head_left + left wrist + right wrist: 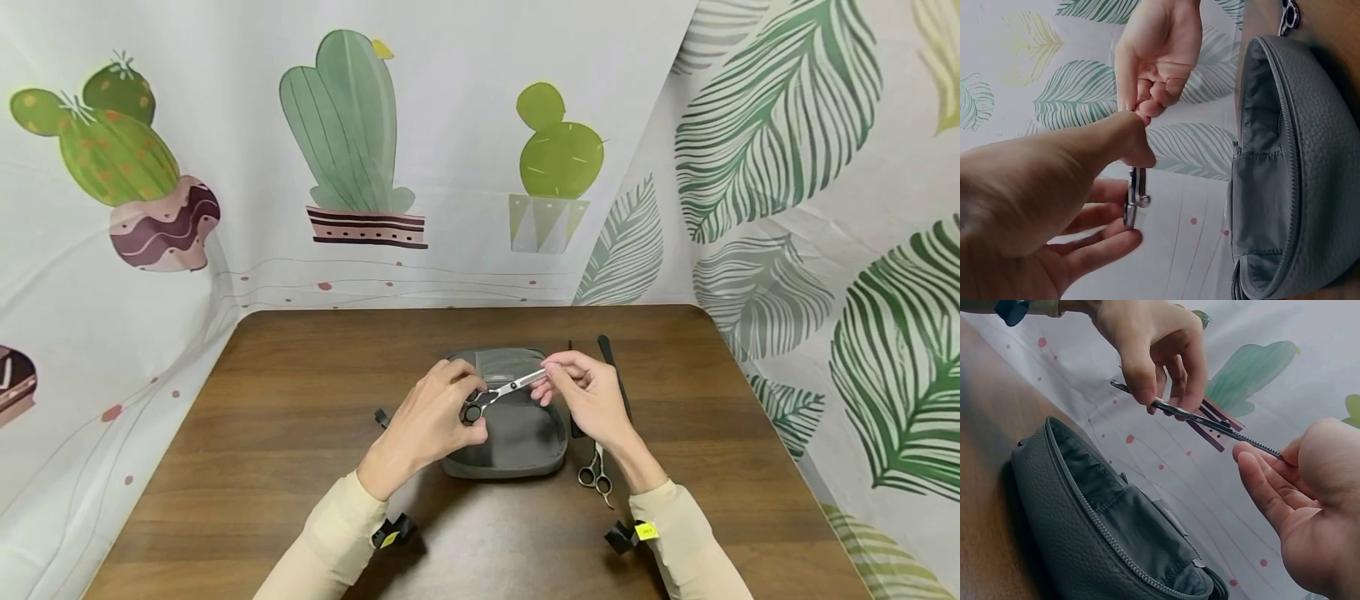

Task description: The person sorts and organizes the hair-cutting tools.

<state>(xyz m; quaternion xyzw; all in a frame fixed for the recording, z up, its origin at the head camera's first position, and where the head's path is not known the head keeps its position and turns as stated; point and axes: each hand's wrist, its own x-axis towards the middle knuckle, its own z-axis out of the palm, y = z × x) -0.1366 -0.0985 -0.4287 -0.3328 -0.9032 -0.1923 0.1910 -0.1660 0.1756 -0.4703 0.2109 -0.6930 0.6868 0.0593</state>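
Note:
A pair of thinning scissors (513, 386) with a toothed blade is held up over the grey zip pouch (517, 446). My left hand (435, 408) grips them at the finger rings, thumb on one side and fingers on the other. With thumb and fingertips, my right hand (588, 390) pinches the blade tips. The right wrist view shows the scissors (1225, 428) slanting between both hands, with the blade teeth visible. Below them the pouch (1094, 519) stands unzipped, its dark lining and inner pocket showing.
To the right of the pouch lie a second pair of scissors (596, 477) and a long black tool (606, 350), partly behind my right hand. A strap end (382, 417) sticks out left of the pouch. The wooden table (300, 358) backs onto a printed cloth (465, 167).

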